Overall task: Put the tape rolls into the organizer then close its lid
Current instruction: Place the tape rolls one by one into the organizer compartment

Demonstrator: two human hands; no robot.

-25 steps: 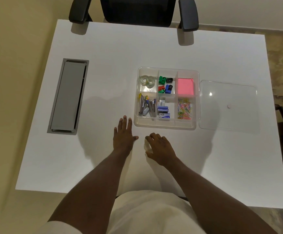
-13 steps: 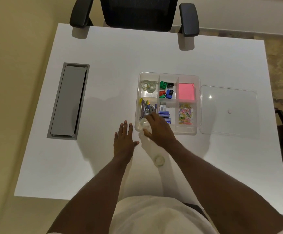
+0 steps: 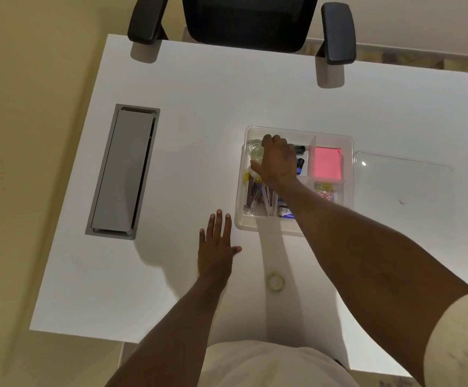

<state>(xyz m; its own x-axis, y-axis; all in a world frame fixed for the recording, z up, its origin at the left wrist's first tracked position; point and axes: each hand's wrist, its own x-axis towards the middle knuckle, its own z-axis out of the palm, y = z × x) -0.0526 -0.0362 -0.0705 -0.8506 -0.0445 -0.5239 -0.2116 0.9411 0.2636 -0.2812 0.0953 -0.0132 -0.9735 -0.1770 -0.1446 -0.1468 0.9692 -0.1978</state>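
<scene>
The clear plastic organizer (image 3: 240, 219) stands open on the white table. My right hand (image 3: 278, 163) reaches over its far-left compartment, fingers curled around a clear tape roll (image 3: 256, 157) held just above or on other clear tape rolls (image 3: 252, 144) lying there. One more clear tape roll (image 3: 275, 282) lies on the table near me, under my right forearm's left side. My left hand (image 3: 216, 247) rests flat on the table, fingers spread, holding nothing, just left of the organizer's near corner. The transparent lid (image 3: 403, 188) lies flat to the right of the organizer.
Other compartments hold pink sticky notes (image 3: 327, 163), coloured paper clips (image 3: 326, 194), staplers and staple boxes. A grey cable hatch (image 3: 123, 171) is sunk into the table at the left. A black office chair (image 3: 244, 20) stands at the far edge.
My right hand picked a tape roll up from the table near me and carried it forward, over the organizer's near edge to the far-left compartment. The left hand stayed put.
</scene>
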